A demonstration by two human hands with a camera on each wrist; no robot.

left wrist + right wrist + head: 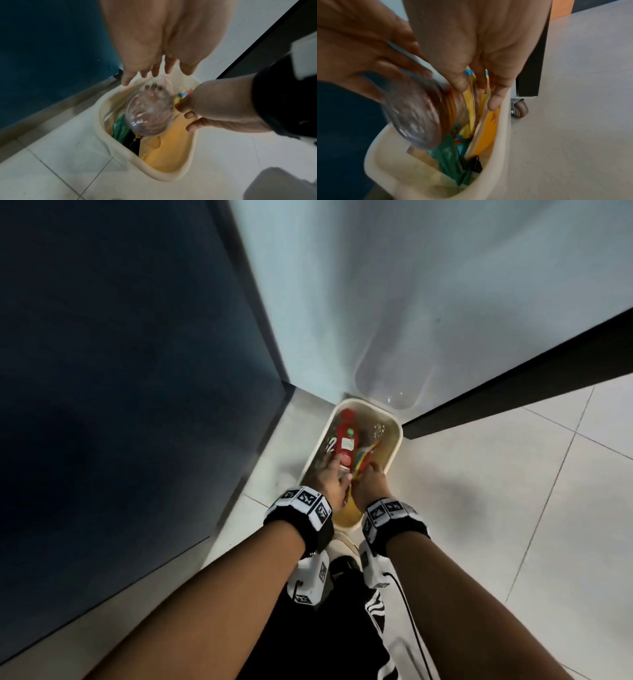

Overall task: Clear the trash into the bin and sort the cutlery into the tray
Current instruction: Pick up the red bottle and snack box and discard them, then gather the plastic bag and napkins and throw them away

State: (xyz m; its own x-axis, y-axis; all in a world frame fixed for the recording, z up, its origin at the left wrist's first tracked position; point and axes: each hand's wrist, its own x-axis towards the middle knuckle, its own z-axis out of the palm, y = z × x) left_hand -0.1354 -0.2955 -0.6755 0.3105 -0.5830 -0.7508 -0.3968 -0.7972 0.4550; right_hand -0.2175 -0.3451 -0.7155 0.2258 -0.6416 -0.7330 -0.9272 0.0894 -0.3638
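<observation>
- Trash disposal is the step in hand: both hands are down at the mouth of the cream oval plastic bin (394, 453), which stands on the pale tiled floor (513, 508) beside a dark blue panel (120, 371).
- Left hand (330, 479) looks to rest against the clear plastic bottle with a red label (346, 440); its fingers (155, 70) appear straight and spread, though blur hides the contact.
- Right hand (371, 482) pinches a yellow and blue snack wrapper (471, 86), pressed down inside the bin's wall.
- Yellow packaging (171, 146) and green plastic (120, 129) already lie in the bin.
- Next, I judge, both pieces need releasing so that they drop fully below the rim, hands then withdrawn.
- Cutlery and tray are not in view.
</observation>
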